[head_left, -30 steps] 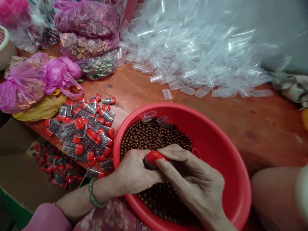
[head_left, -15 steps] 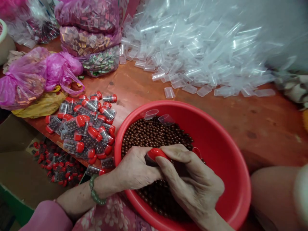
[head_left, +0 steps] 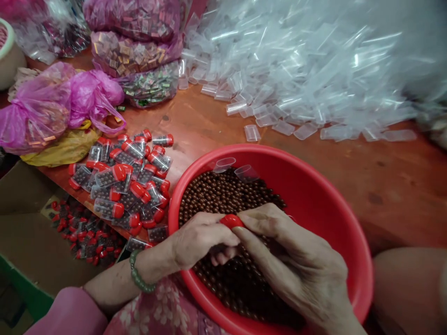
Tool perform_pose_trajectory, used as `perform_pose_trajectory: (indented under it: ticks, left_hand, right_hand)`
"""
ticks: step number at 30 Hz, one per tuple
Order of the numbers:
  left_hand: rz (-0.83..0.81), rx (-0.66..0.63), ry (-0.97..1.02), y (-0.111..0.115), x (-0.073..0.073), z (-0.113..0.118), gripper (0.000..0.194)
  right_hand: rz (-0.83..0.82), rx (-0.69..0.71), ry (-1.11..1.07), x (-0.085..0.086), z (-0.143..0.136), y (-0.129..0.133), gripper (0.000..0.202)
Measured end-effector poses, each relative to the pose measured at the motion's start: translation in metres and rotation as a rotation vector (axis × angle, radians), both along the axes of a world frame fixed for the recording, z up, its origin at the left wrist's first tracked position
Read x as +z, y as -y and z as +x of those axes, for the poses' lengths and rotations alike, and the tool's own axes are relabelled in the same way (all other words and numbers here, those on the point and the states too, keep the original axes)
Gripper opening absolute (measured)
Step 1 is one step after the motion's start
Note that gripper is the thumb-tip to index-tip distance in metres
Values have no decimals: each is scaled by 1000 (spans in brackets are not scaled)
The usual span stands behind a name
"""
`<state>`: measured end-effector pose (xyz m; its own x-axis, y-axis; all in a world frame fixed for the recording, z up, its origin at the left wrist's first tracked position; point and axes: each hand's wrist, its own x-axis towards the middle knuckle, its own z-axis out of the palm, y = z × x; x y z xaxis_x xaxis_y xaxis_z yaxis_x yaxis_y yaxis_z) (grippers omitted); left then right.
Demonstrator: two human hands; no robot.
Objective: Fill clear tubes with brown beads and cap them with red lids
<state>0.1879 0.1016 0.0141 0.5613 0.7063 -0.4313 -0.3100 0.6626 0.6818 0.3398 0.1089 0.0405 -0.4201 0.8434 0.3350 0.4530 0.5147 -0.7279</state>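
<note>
Over a red basin my two hands meet at a small container, of which mainly the red cap shows. My left hand, with a green bead bracelet at its wrist, is closed around the container's body, which its fingers hide. Thumb and forefinger of my right hand pinch the cap from the right side. Below them, small glossy brown balls fill the left part of the basin. Two clear empty containers lie on the balls at the far rim.
Filled red-capped containers are heaped left of the basin; more lie in a cardboard box below the table edge. A large pile of clear containers covers the back. Pink bags and stacked bags stand back left.
The container's dark body, visible before beside my left thumb, is now hidden by my left hand. My right hand has shifted a little right, its fingers still on the cap. The view has shifted slightly.
</note>
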Motion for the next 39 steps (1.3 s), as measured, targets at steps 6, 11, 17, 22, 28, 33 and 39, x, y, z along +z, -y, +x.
perform_pose_trajectory:
  ticks: [6,11,17,22,28,33,39]
  left_hand:
    - [-163,144,118,-3,-4,5,56]
    - [-339,97,156,-8,-2,5,65]
    - [-334,106,125,-6,-6,7,65]
    - [-310,6,176,-5,-3,7,68]
    - [-339,48,291,-2,-2,5,62]
    - [-380,34,365,0,-6,3,69]
    - [-436,-2,327,-1,-5,1,78]
  right_hand:
    - [140,33,100,-5,-1,0,30]
    - [275,64,371,-16,-5,3,70]
    - [309,41,383,-20,-6,2,59]
    - [233,50,279,-16,-5,2,55]
    - [178,89,231,-14,-6,1,51]
    - [87,147,253,-15,-3,1,62]
    - [229,155,212,-17,-4,-2,64]
